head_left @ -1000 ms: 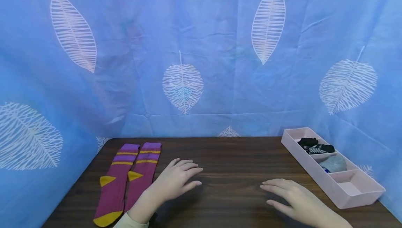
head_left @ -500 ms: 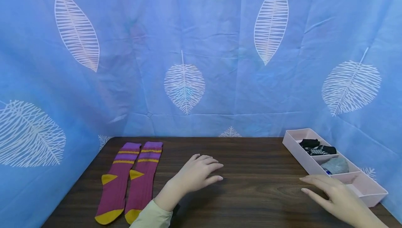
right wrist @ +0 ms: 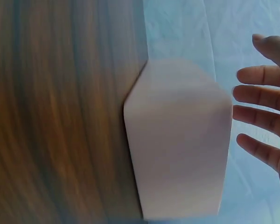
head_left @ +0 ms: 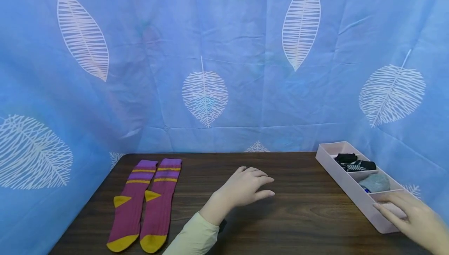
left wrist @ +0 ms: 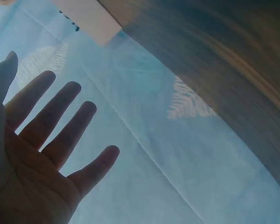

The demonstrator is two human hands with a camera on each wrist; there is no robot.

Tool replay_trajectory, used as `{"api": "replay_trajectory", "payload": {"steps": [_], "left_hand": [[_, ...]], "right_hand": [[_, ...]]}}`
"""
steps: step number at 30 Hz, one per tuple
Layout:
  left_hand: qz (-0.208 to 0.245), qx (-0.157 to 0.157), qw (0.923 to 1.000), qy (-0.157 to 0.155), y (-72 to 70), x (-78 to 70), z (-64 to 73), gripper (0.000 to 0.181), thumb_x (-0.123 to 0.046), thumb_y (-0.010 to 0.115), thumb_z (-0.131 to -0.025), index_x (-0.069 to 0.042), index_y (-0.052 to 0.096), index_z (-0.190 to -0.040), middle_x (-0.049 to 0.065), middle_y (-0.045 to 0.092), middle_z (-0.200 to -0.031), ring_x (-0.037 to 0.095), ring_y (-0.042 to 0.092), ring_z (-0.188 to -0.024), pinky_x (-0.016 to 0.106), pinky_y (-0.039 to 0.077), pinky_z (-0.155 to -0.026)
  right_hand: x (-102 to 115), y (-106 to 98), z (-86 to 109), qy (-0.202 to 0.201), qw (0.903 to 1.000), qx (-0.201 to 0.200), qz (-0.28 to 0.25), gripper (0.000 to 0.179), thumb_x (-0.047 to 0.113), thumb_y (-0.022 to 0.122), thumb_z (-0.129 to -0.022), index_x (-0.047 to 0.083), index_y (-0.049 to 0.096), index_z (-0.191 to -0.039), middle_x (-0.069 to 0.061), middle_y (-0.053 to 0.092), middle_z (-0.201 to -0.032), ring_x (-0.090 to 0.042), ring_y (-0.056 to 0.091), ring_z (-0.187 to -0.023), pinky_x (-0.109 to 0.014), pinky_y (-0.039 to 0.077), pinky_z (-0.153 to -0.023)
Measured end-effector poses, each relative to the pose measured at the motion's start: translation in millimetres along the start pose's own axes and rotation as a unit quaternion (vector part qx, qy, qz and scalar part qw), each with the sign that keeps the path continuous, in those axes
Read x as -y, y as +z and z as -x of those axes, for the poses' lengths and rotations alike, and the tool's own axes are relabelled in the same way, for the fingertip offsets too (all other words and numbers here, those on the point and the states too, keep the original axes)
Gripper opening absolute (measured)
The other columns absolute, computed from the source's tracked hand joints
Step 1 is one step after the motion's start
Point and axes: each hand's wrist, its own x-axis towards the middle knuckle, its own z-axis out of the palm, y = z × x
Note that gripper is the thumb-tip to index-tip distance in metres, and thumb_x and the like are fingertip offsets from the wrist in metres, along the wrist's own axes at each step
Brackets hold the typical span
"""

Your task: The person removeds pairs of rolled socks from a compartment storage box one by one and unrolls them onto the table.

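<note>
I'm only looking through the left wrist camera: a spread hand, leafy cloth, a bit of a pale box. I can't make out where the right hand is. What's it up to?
Observer: In the head view, the right hand is over the near end of the pink box; whether it touches, I can't tell.
Visitor: Ooh, what's in the section just beyond?
Observer: A grey bundle.
Visitor: And is there anything over on the person's left?
Observer: Yes, two maroon socks with yellow toes, lying side by side on the table.
</note>
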Motion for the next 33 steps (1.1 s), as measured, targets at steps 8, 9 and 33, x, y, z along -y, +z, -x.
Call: {"api": "replay_trajectory", "payload": {"steps": [8,9,33], "left_hand": [[-0.002,-0.008,0.9998,0.019,-4.7,-27.3,-39.0,0.046,-0.06,0.03,-0.088,-0.038,0.051,-0.123,-0.018,0.054,-0.122,0.005,0.046,-0.119,0.038,0.04,-0.097],[-0.001,-0.01,0.9998,0.019,-5.0,-30.8,-43.1,0.045,-0.06,0.03,-0.088,-0.038,0.05,-0.123,-0.019,0.054,-0.122,0.005,0.046,-0.119,0.037,0.04,-0.096],[0.025,-0.042,0.9978,-0.046,42.2,-114.7,-138.2,0.043,-0.067,0.026,-0.085,-0.05,0.048,-0.118,-0.026,0.052,-0.116,0.001,0.047,-0.104,0.026,0.038,-0.077]], "right_hand": [[-27.5,-6.4,17.3,0.066,0.9976,-0.023,0.001,0.029,0.034,0.08,-0.057,0.017,0.058,-0.066,0.0,0.054,-0.069,0.019,0.025,-0.073,-0.019,0.032,-0.056],[-28.7,-6.5,18.7,0.073,0.9971,-0.017,0.006,0.03,0.035,0.08,-0.057,0.017,0.058,-0.065,0.0,0.054,-0.069,0.017,0.026,-0.071,-0.019,0.032,-0.053],[-38.2,-10.1,31.7,0.112,0.9903,0.067,0.049,0.043,0.048,0.078,-0.054,0.011,0.059,-0.068,-0.002,0.053,-0.071,-0.016,0.042,-0.063,-0.037,0.039,-0.052]]}}
